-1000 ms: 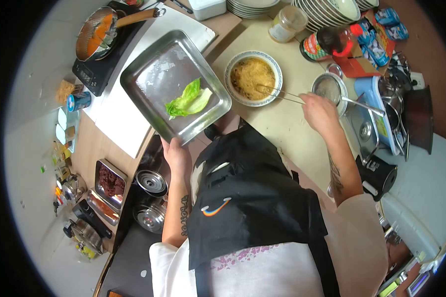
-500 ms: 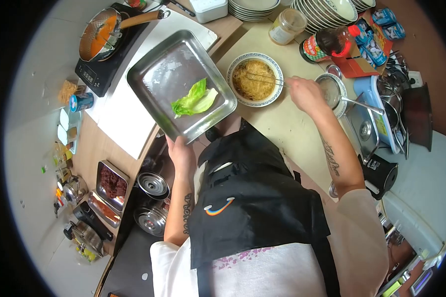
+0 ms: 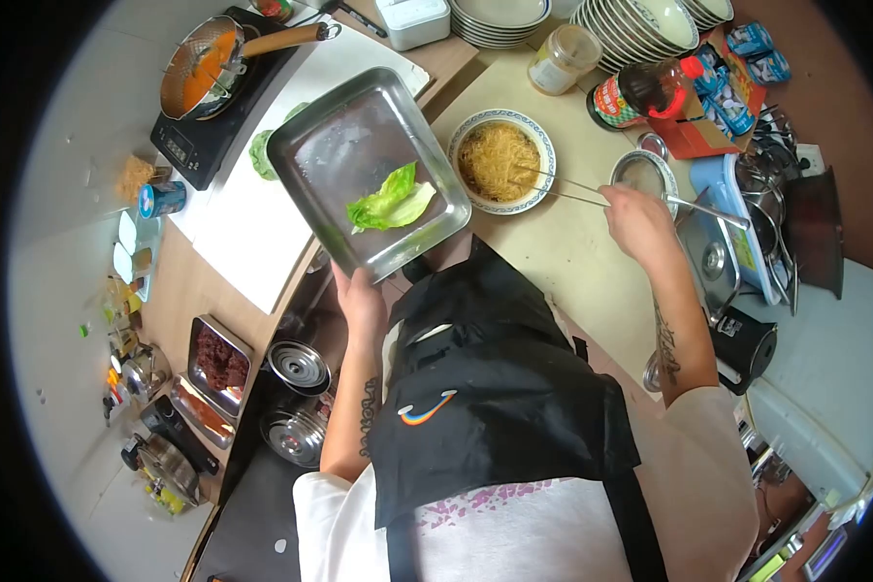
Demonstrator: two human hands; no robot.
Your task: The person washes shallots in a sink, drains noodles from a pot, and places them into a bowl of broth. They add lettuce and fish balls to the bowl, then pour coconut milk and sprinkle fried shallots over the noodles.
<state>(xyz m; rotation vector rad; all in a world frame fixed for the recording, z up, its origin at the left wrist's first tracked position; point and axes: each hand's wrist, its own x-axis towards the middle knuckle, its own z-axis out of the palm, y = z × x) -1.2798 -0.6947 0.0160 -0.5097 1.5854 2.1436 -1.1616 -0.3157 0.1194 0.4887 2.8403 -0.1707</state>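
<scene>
A square metal tray is tilted in the air at centre left, held at its near edge by my left hand. Green lettuce leaves lie in the tray. Thin metal chopsticks are gripped in my right hand. Their tips reach into a patterned bowl of yellowish noodles in dark liquid, right of the tray. More green leaves show partly behind the tray, on a white board.
A pan with orange liquid sits on a black cooker. Stacked bowls, a jar, a sauce bottle and a strainer are at the back right. A tray of dark red food is at left.
My right hand has moved right and slightly down, drawing the chopsticks toward the bowl's right side. The tray has shifted slightly right, and leaves behind it now show.
</scene>
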